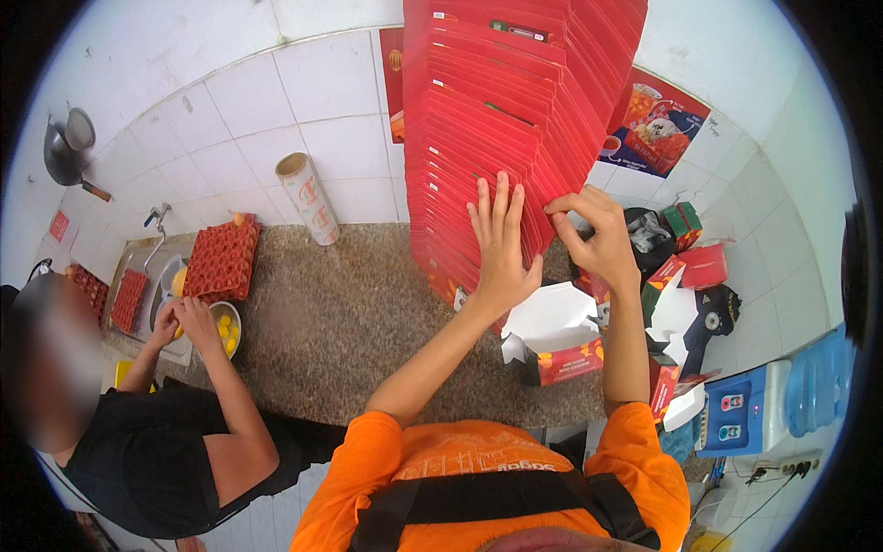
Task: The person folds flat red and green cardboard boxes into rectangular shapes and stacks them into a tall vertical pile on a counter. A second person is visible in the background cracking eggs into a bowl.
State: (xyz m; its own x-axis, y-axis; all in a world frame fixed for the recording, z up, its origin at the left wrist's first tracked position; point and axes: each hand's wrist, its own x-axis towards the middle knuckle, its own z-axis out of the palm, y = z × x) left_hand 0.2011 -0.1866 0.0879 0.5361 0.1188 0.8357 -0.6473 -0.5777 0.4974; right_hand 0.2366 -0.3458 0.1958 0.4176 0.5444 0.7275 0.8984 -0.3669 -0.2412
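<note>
A tall stack of flat red cardboard box blanks (483, 117) leans before me on the counter, its layers fanned in steps. My left hand (502, 252) lies on the face of the stack, fingers spread. At the stack's right edge, my right hand (599, 234) pinches the rim of a red blank between thumb and forefinger; how many layers it grips is hard to see. Just below the hands sits a folded open box (569, 362) with a white inside and a printed red front.
Several more open boxes (666, 379) crowd the right end of the granite counter (331, 331). Left of the stack stands a paper roll (308, 200). A co-worker's hands (186, 321) are over a bowl of yolks (231, 331), near egg trays (221, 259) and a sink. A water dispenser (745, 407) is at right.
</note>
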